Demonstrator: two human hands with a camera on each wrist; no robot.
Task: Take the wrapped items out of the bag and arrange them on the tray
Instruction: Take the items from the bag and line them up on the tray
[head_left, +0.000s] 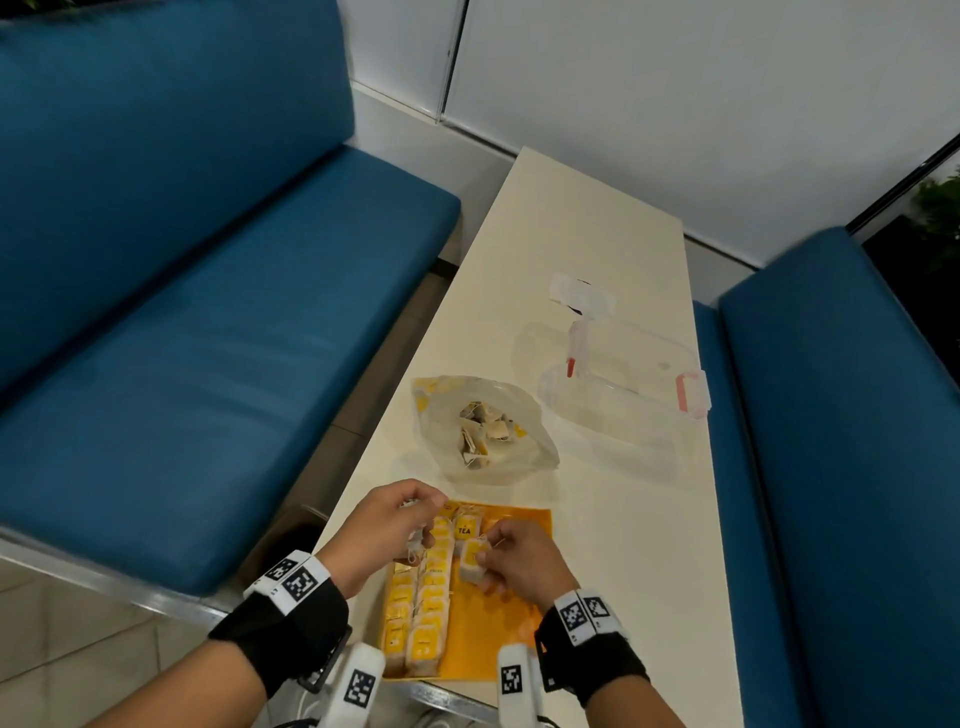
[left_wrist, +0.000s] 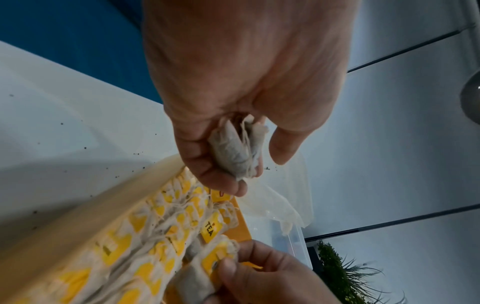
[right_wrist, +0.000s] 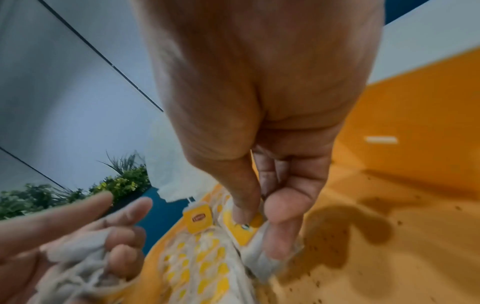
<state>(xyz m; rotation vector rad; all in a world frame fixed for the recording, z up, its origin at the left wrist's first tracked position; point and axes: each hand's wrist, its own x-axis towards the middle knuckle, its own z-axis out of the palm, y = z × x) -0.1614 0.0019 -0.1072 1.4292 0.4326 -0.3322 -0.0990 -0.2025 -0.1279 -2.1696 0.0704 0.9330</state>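
Observation:
An orange tray (head_left: 511, 613) lies at the table's near edge, with two rows of yellow-tagged tea bags (head_left: 418, 618) laid along its left side. My left hand (head_left: 387, 525) hovers over the tray's far left corner, curled round a small bunch of tea bags (left_wrist: 237, 150). My right hand (head_left: 511, 558) pinches one tea bag (head_left: 471, 564) just right of the rows, low over the tray (right_wrist: 363, 236). The clear plastic bag (head_left: 483, 431) lies open beyond the tray with several tea bags inside.
A clear lidded container (head_left: 623, 379) with pink clips stands to the right behind the bag. A small white packet (head_left: 582, 293) lies further back. Blue bench seats (head_left: 208, 364) flank the narrow cream table (head_left: 623, 545). Tea crumbs dot the tray floor.

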